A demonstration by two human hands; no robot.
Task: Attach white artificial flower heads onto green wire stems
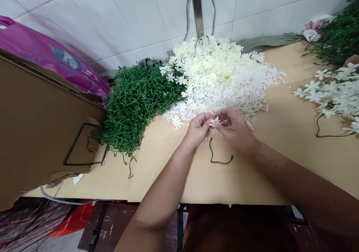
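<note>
White flower [216, 120]: pinched between both hands' fingertips, at the near edge of the blossom pile [215, 72]. Left hand [199, 126] and right hand [235, 127] both closed on it. We judge a light pinch best, sparing the petals. Bent green stem [212, 161] lies nearer us on the tan board [168, 173], untouched; green heap [137, 98] to the left.

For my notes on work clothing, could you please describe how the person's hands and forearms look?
The left hand and right hand are bare, without gloves. No watch or bracelet shows, and no sleeve covers the left forearm or right forearm. Rings: I cannot tell.
</note>
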